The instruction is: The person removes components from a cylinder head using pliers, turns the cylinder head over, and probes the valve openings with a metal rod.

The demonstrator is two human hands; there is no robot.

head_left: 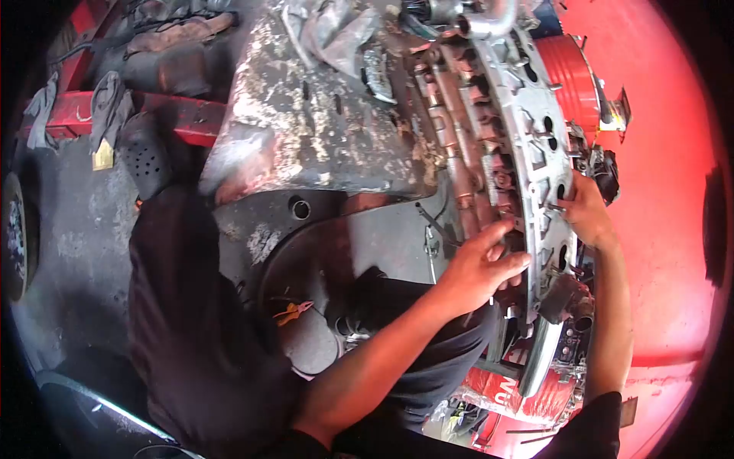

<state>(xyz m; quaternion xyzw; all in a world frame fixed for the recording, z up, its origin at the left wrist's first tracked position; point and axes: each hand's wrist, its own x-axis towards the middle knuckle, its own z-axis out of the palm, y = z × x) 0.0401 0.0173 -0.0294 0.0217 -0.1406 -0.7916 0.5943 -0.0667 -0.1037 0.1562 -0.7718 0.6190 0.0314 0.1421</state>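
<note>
A metal engine cylinder head stands on edge in front of me, with a row of ports and studs along its right face. A camshaft runs along its left side. My left hand is at the lower left edge of the head, fingers curled against it and thumb on the metal; some fingertips are hidden. My right hand grips the right face beside a port and a short stud, its fingertips partly hidden.
A worn, stained metal surface holds a grey rag. Orange-handled pliers lie below it. A red drum stands behind the head. Rags hang over a red beam at left. A red-and-white package lies low at right.
</note>
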